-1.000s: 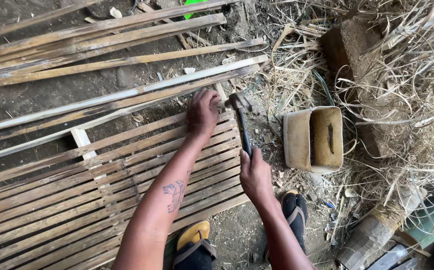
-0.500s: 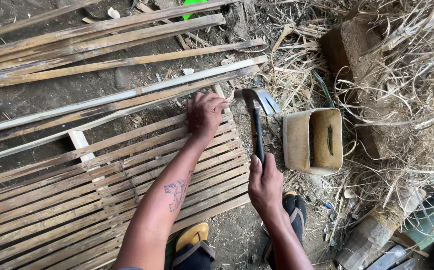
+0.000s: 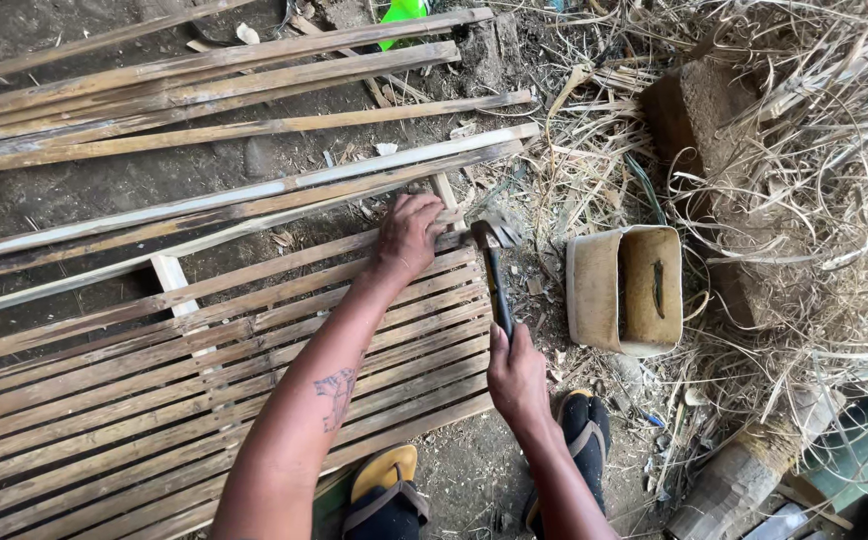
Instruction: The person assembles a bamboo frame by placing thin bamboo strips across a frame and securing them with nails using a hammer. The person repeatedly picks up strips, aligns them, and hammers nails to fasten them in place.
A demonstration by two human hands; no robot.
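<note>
Left hand (image 3: 409,235) pressed flat on the top slat at the far right corner of the bamboo slat panel (image 3: 154,400), hammer (image 3: 495,270) gripped by right hand (image 3: 516,375), head against the panel's right edge, tan container (image 3: 624,288) lying nearby on the ground.

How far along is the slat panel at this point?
Done: most slats lie in even rows across the panel. In hand: the left hand presses the top slat at its end, and the right hand holds the hammer, head at that end. Left: loose strips lie on the ground beyond.
</note>
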